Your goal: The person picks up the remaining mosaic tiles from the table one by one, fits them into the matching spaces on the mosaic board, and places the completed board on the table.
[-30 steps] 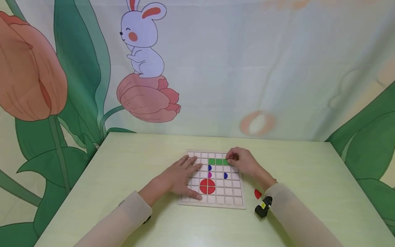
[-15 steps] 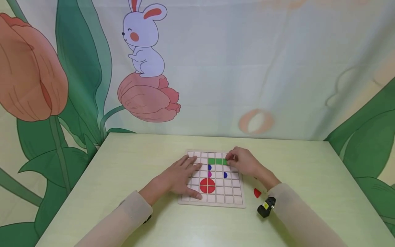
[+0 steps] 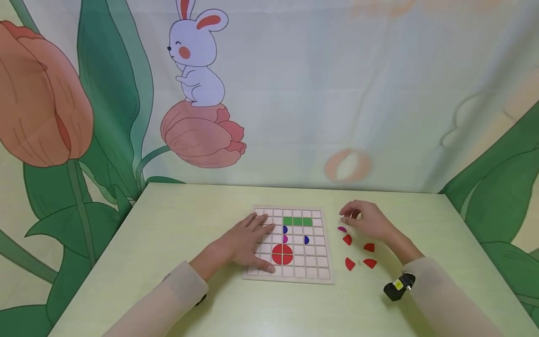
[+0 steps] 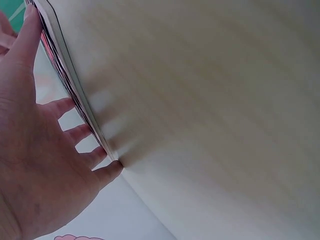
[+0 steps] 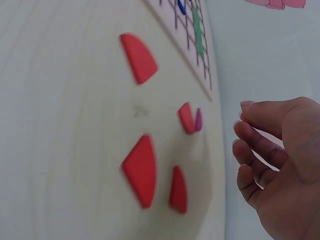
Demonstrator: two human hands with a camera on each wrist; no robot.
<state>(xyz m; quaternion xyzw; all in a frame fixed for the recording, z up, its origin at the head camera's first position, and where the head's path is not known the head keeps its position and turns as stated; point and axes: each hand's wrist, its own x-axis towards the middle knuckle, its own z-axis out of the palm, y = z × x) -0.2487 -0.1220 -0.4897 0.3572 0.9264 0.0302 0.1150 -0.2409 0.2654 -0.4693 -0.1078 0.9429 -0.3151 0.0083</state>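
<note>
My left hand (image 3: 248,239) rests spread on the left side of a pale grid board (image 3: 311,275); the left wrist view shows its fingertips along the board's edge. Set in the grid are a row of green squares (image 3: 297,221), a circle made of red quarter pieces (image 3: 282,254), two blue half-discs (image 3: 306,240) and a magenta half-disc (image 3: 285,239). Right of the board, my right hand (image 3: 370,221) hovers with loosely bent fingers and nothing between them. Just below its fingertips lies a loose magenta half-disc (image 3: 342,229), beside a red quarter piece (image 3: 347,240).
More loose red quarter pieces (image 3: 369,247) lie on the pale table (image 3: 294,309) right of the board. A black wrist camera (image 3: 397,288) sits at the right sleeve. Behind the table hangs a printed cloth (image 3: 286,117) with a rabbit and flowers.
My right hand has let go of the rightmost green square and moved right, off the board. The loose red and magenta pieces now show. The left hand stays put.
</note>
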